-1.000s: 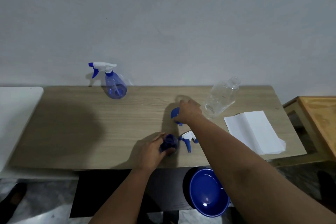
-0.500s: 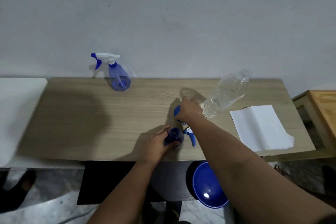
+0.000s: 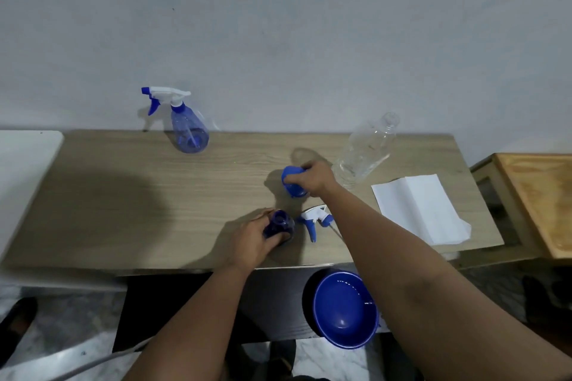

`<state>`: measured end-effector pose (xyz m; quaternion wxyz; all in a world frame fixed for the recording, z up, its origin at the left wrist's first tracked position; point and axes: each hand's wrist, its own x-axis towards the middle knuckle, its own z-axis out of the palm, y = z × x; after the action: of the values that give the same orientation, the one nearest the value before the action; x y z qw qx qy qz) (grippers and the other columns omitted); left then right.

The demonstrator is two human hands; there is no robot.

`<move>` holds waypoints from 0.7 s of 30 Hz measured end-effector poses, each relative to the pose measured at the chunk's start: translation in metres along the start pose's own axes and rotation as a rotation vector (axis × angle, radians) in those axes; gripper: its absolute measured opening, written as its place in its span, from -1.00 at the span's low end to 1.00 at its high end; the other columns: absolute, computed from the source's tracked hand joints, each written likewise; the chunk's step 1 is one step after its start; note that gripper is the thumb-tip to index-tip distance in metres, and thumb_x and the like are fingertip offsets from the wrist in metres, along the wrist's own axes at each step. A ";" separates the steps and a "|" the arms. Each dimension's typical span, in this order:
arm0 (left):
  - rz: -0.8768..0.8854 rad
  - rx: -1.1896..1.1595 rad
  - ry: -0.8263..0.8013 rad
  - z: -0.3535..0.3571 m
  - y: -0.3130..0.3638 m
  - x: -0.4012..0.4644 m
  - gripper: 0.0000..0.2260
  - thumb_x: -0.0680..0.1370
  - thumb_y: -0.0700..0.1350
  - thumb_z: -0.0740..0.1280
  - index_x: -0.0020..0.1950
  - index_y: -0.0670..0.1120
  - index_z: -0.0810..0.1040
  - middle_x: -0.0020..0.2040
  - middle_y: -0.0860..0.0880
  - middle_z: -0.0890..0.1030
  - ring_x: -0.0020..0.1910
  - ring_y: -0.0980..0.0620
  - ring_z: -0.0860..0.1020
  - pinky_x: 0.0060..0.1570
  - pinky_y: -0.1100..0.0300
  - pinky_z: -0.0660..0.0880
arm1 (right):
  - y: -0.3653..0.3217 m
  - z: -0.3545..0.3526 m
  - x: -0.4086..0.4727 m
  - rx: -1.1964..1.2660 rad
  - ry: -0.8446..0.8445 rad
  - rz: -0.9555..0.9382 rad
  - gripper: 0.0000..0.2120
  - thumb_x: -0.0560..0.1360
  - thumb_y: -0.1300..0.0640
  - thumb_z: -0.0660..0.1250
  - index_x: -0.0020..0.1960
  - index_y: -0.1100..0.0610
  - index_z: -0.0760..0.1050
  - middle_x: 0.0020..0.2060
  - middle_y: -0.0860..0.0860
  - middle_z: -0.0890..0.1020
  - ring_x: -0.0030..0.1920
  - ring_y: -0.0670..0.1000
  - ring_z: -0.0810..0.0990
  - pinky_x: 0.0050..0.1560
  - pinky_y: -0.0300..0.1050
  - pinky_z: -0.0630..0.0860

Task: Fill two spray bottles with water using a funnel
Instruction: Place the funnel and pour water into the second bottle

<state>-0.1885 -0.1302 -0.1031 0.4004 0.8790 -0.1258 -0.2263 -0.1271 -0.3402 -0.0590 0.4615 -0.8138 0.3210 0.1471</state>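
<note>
Wooden table (image 3: pixel 123 195) seen from above. Left hand (image 3: pixel 252 240) grips an open blue spray bottle (image 3: pixel 278 224); right hand (image 3: pixel 314 178) holds a blue funnel (image 3: pixel 292 181). A detached sprayer head (image 3: pixel 315 219) lies between them. A second, capped spray bottle (image 3: pixel 187 127) stands by the wall; clear water bottle (image 3: pixel 365 151) and white paper (image 3: pixel 418 207) at right.

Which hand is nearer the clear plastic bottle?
Right. The right hand, gripping the blue funnel, sits just beside the clear plastic bottle; the left hand is nearer the table's front edge.

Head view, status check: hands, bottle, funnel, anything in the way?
Left hand grips open spray bottle. Right hand grips blue funnel, not yet on bottle. Sprayer head lies beside bottle; nothing blocking.
</note>
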 end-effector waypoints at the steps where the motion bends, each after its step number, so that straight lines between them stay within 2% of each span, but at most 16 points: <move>1: -0.031 -0.026 -0.009 0.000 0.002 0.000 -0.62 0.43 0.01 0.57 0.22 -0.01 0.65 -0.07 0.07 0.68 -0.13 0.15 0.59 -0.14 0.48 0.40 | -0.002 -0.004 -0.006 0.075 -0.029 0.027 -0.37 0.40 0.03 0.64 0.38 0.16 0.52 0.23 0.11 0.61 0.14 0.14 0.63 0.06 0.05 0.64; 3: -0.075 -0.078 -0.021 -0.001 0.008 -0.001 -0.67 0.45 -0.10 0.58 0.18 -0.10 0.67 -0.14 0.02 0.66 -0.21 0.17 0.56 -0.21 0.50 0.40 | -0.008 -0.012 -0.020 0.250 -0.099 0.061 -0.33 0.37 0.08 0.65 0.42 0.09 0.49 0.25 0.12 0.62 0.14 0.17 0.68 0.04 0.08 0.68; 5: -0.088 -0.106 -0.018 0.000 0.010 -0.001 -0.68 0.44 -0.15 0.58 0.16 -0.13 0.68 -0.12 -0.01 0.68 -0.15 0.09 0.59 -0.15 0.49 0.45 | -0.015 -0.021 -0.036 0.376 -0.173 0.040 -0.28 0.38 0.10 0.63 0.48 0.02 0.45 0.27 0.11 0.63 0.08 0.14 0.71 -0.02 0.04 0.65; 8: -0.080 -0.126 0.003 0.001 0.018 -0.005 -0.73 0.45 -0.24 0.56 0.14 -0.18 0.68 -0.14 -0.05 0.65 -0.16 0.05 0.57 -0.26 0.54 0.38 | -0.024 -0.031 -0.063 0.404 -0.232 -0.054 -0.42 0.41 0.08 0.62 0.39 0.00 0.55 0.21 0.07 0.68 0.05 0.11 0.72 0.06 0.03 0.65; 10: -0.091 -0.135 0.022 0.002 0.021 -0.009 -0.73 0.46 -0.22 0.55 0.14 -0.16 0.68 -0.20 0.00 0.63 -0.21 0.10 0.56 -0.29 0.53 0.37 | -0.024 -0.031 -0.078 0.391 -0.201 -0.105 -0.44 0.40 0.05 0.64 0.35 -0.01 0.56 0.20 0.07 0.68 0.12 0.10 0.71 0.09 0.05 0.66; 12: -0.108 -0.151 0.038 0.003 0.024 -0.012 -0.72 0.45 -0.17 0.57 0.13 -0.15 0.67 -0.27 0.07 0.61 -0.26 0.15 0.54 -0.33 0.48 0.35 | -0.020 -0.026 -0.089 0.365 -0.125 -0.180 -0.45 0.39 0.05 0.66 0.31 0.02 0.55 0.18 0.10 0.66 0.08 0.07 0.70 -0.02 0.01 0.66; 14: -0.128 -0.133 0.048 0.004 0.024 -0.013 -0.73 0.45 -0.12 0.57 0.11 -0.13 0.67 -0.29 0.07 0.59 -0.27 0.11 0.54 -0.35 0.47 0.34 | -0.010 -0.019 -0.099 0.362 -0.061 -0.297 -0.47 0.38 0.11 0.68 0.27 0.08 0.56 0.16 0.11 0.65 0.02 0.03 0.68 -0.14 -0.11 0.65; 16: -0.146 -0.113 0.056 0.003 0.027 -0.015 -0.75 0.45 -0.08 0.58 0.07 -0.09 0.67 -0.29 0.04 0.59 -0.22 0.03 0.58 -0.37 0.44 0.32 | 0.002 -0.011 -0.106 0.367 -0.014 -0.384 -0.46 0.35 0.17 0.70 0.25 0.12 0.56 0.17 0.08 0.65 0.03 -0.06 0.68 -0.17 -0.26 0.62; 17: -0.161 -0.116 0.057 0.004 0.027 -0.015 -0.78 0.44 -0.07 0.58 0.01 -0.08 0.66 -0.31 0.05 0.58 -0.20 -0.01 0.59 -0.38 0.40 0.30 | 0.008 -0.007 -0.110 0.381 0.001 -0.406 -0.45 0.35 0.17 0.70 0.26 0.12 0.56 0.18 0.05 0.65 0.06 -0.07 0.68 -0.17 -0.26 0.63; 19: -0.186 -0.121 0.069 0.004 0.029 -0.015 -0.81 0.45 -0.05 0.58 -0.13 -0.04 0.58 -0.36 0.09 0.53 -0.25 -0.01 0.55 -0.40 0.34 0.26 | 0.018 0.001 -0.116 0.418 0.021 -0.435 -0.45 0.34 0.19 0.71 0.24 0.07 0.55 0.19 0.01 0.65 0.17 -0.04 0.69 -0.06 -0.12 0.71; 21: -0.199 -0.097 0.059 0.004 0.032 -0.016 -0.83 0.47 -0.07 0.56 -0.11 -0.03 0.58 -0.34 0.04 0.55 -0.33 0.07 0.50 -0.44 0.35 0.25 | 0.028 0.008 -0.118 0.453 0.042 -0.466 -0.50 0.33 0.22 0.70 0.16 0.07 0.55 0.24 -0.03 0.66 0.22 -0.06 0.69 0.14 0.11 0.70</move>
<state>-0.2058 -0.1464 -0.0763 0.4217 0.8729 -0.0147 -0.2449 -0.2331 -0.2981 -0.0186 0.6454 -0.7449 0.1601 -0.0545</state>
